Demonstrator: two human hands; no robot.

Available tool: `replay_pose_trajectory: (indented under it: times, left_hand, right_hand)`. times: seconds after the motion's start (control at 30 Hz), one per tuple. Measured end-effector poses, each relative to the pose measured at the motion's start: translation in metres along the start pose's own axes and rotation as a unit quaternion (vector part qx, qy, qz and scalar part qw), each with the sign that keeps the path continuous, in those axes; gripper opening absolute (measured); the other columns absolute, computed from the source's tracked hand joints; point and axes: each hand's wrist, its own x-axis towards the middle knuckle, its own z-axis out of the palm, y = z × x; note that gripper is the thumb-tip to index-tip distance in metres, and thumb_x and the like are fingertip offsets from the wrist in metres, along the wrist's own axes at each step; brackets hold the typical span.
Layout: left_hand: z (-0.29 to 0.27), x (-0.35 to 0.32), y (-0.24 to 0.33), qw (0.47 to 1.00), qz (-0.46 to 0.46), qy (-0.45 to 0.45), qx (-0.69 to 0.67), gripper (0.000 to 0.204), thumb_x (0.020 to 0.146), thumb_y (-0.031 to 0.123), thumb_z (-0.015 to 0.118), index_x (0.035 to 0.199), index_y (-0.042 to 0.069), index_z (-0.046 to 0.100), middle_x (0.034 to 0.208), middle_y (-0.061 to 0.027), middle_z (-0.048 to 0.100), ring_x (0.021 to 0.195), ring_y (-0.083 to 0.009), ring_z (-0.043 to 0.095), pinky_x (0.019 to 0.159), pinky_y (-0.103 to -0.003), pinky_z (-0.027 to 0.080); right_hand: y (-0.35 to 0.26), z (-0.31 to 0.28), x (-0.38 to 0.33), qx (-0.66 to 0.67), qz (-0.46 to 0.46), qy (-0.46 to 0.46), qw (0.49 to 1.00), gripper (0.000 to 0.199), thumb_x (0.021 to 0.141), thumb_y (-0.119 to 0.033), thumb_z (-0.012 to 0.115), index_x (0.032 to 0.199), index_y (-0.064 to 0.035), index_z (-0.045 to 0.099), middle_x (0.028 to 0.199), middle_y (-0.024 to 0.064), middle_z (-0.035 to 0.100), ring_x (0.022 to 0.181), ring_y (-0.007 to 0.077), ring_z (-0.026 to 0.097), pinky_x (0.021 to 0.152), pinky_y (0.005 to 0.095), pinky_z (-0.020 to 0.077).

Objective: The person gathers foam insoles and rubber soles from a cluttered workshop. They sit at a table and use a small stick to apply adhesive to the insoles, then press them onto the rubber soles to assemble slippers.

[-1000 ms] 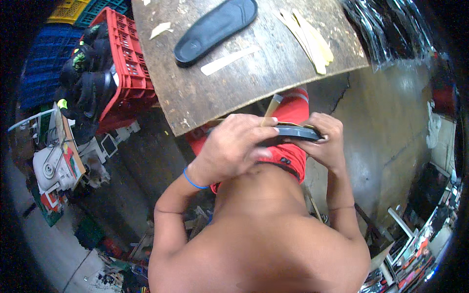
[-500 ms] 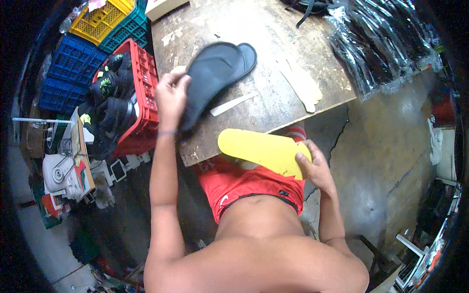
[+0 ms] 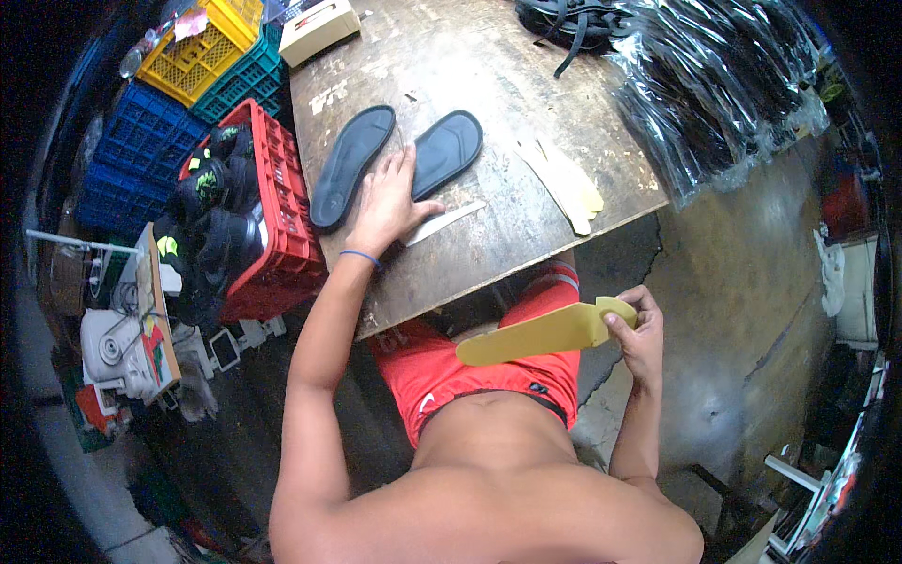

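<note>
Two black insoles lie side by side on the wooden table: the left insole [image 3: 351,169] and the right insole [image 3: 448,153]. Between them rests my left hand [image 3: 387,199], open, its fingers stretched forward and thumb spread to the side. It reaches the edge of the right insole; whether it presses on it I cannot tell. A thin white strip [image 3: 445,224] lies just beside the thumb. Over my lap, off the table's front edge, my right hand [image 3: 641,329] is closed on one end of a yellow insole-shaped sheet [image 3: 536,338], held tilted.
More pale yellow strips [image 3: 562,183] lie on the table's right part. Plastic-wrapped black goods [image 3: 723,94] cover the far right, near a black strapped item [image 3: 568,23]. A red crate [image 3: 282,207] of black shoes stands against the left side, with stacked blue crates [image 3: 141,141] behind.
The black insoles, overlapped half a second ago, now lie apart on the table. My left hand has moved right between them. The yellow sheet has tipped and shifted right and lower.
</note>
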Motion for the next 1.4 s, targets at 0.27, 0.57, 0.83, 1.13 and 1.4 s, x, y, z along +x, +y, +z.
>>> replay_pose_trajectory:
  times: [0.27,0.57,0.83,1.13,1.4]
  left_hand:
    - [-0.052,-0.054,0.015,0.834,-0.100,-0.138,-0.525,0.084,0.089,0.046,0.074,0.145,-0.010,0.047,0.131,-0.0178,0.065,0.122,-0.0234,0.060,0.106,-0.035,0.046]
    - [-0.038,-0.186,0.082,0.380,-0.217,-0.374,-0.818,0.065,0.102,0.051,0.053,0.139,-0.003,0.056,0.131,-0.0142,0.066,0.120,-0.0230,0.064,0.105,-0.037,0.049]
    - [-0.049,-0.200,0.115,0.600,-0.148,-0.302,-0.726,0.070,0.100,0.051,0.061,0.139,-0.006,0.050,0.132,-0.0150,0.060,0.125,-0.0214,0.056,0.107,-0.035,0.044]
    - [-0.055,-0.199,0.123,0.598,-0.230,-0.263,-0.721,0.061,0.098,0.018,0.066,0.145,-0.010,0.041,0.138,-0.0177,0.057,0.131,-0.0237,0.053,0.112,-0.037,0.039]
    - [-0.050,-0.208,0.118,0.600,-0.230,-0.250,-0.725,0.060,0.100,0.028,0.063,0.144,-0.009,0.045,0.136,-0.0173,0.059,0.125,-0.0217,0.057,0.108,-0.035,0.043]
  right_hand:
    - [-0.027,0.019,0.030,0.002,-0.124,-0.174,0.977,0.028,0.091,-0.029,0.075,0.093,-0.0032,0.063,0.139,0.0181,0.053,0.127,0.0295,0.056,0.107,0.0446,0.0447]
    - [-0.016,0.058,0.042,-0.007,0.022,-0.127,0.992,0.037,0.090,-0.019,0.076,0.109,-0.0060,0.048,0.132,0.0207,0.060,0.122,0.0254,0.059,0.108,0.0404,0.0447]
    - [-0.025,0.067,0.026,-0.115,0.004,-0.024,0.993,0.034,0.079,-0.018,0.085,0.100,-0.0013,0.064,0.098,0.0068,0.067,0.094,0.0138,0.064,0.087,0.0305,0.0519]
    - [-0.026,0.064,0.019,0.031,0.041,-0.098,0.994,0.045,0.085,-0.011,0.081,0.123,0.0001,0.060,0.118,0.0110,0.063,0.113,0.0160,0.061,0.101,0.0324,0.0485]
    - [-0.028,0.069,0.006,0.101,0.047,-0.113,0.987,0.051,0.090,-0.006,0.073,0.134,0.0026,0.049,0.132,0.0135,0.055,0.126,0.0187,0.053,0.109,0.0345,0.0429]
